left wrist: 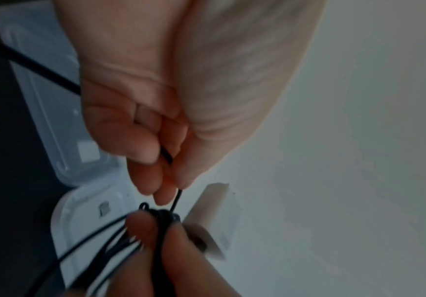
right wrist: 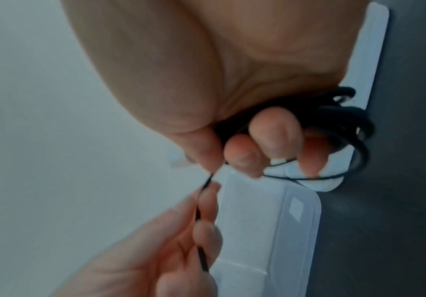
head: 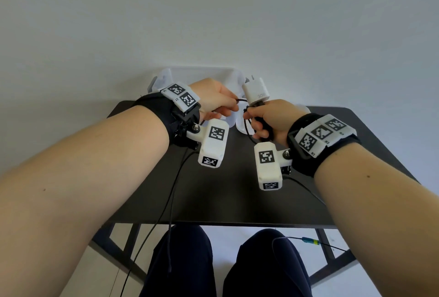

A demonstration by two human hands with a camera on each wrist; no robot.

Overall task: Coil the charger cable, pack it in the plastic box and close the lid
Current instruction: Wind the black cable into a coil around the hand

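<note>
- Nearest the camera, two knees in dark trousers [head: 183, 261] sit under the front edge of the dark surface [head: 228, 201], and thin black leads [head: 166, 213] from the wrist rigs hang down past that edge
- Both forearms reach forward over the surface, each wearing a black strap with white blocks printed with square black-and-white markers [head: 215, 144]
- The right hand [head: 268, 118] has its fingers curled round a bundle of black charger cable [head: 249, 130]; the right wrist view shows several loops of it [right wrist: 346, 124] gathered against the palm and spilling out on the far side of the fingers [right wrist: 275, 130]
- The white charger plug [head: 256, 91] stands up above the right hand's thumb, tilted away toward the wall
- The left hand [head: 213, 102] is just beside the right one, its grip a pinch: thumb and fingertips [left wrist: 181, 176] are pressed together on a single strand of the cable [left wrist: 177, 198], which runs the short way across into the right hand's bundle
- Beneath and behind the two hands lies the clear plastic box [head: 202, 72], open, at the far edge of the surface against the wall; its lid [right wrist: 265, 231] lies flat beside it on the surface, though the blur leaves which part is tray and which is lid hard to tell
- The cable is wholly in the hands, held above the box and not in it
- Farthest off is a plain pale wall [head: 213, 11]
</note>
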